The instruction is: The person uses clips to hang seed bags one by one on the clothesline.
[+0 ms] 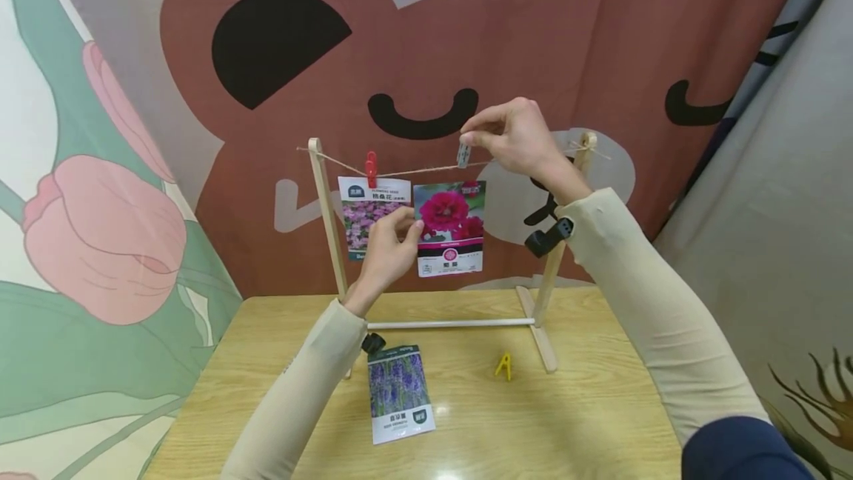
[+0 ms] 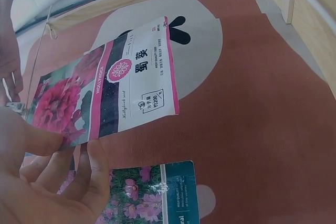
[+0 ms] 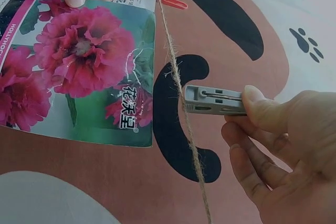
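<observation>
My left hand [image 1: 389, 247] pinches the left edge of a hollyhock seed packet [image 1: 452, 228] between thumb and fingers, holding it upright just under the twine [image 3: 178, 85]. In my right hand [image 1: 523, 135] a grey clothespin [image 3: 215, 99] is pinched at one end; its other end is right at the twine, above the packet's top right corner. Left of the packet, a red clothespin [image 1: 371, 169] holds a second seed packet [image 1: 356, 221] with pink flowers on the twine. The left hand partly covers this second packet in the head view.
Two wooden posts [image 1: 326, 221] carry the twine, with a white rod [image 1: 460, 324] joining them low down. On the wooden table [image 1: 280, 347] lie a seed packet with purple flowers [image 1: 400, 391] and a yellow clothespin [image 1: 503, 367]. A printed curtain [image 1: 286, 147] hangs behind.
</observation>
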`<state>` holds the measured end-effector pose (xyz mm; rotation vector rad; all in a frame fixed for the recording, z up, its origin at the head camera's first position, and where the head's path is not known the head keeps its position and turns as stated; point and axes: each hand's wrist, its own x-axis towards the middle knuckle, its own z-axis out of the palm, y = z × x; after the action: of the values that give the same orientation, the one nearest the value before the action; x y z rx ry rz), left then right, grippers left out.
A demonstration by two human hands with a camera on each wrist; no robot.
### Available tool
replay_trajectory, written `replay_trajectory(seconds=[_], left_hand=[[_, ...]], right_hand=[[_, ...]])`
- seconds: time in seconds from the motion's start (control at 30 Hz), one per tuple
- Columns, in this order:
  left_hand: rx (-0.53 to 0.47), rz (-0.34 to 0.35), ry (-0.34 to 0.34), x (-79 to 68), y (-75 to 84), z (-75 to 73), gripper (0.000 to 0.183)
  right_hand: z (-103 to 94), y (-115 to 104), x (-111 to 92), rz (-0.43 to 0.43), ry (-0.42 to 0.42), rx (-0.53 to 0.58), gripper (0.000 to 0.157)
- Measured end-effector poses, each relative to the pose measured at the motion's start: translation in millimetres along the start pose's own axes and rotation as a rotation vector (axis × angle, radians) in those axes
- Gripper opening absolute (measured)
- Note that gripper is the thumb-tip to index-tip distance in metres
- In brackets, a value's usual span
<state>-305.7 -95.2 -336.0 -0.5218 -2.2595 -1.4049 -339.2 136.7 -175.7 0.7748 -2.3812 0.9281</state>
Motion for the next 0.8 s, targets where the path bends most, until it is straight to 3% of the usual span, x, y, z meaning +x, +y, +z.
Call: replay_trajectory(seconds=[0.8], left_hand=[[0.028, -0.011, 0.011, 3.6, -2.5, 2.0, 0.025]], right_hand=[[8.8, 7.2, -0.1, 0.060, -0.105, -0.003, 0.021]])
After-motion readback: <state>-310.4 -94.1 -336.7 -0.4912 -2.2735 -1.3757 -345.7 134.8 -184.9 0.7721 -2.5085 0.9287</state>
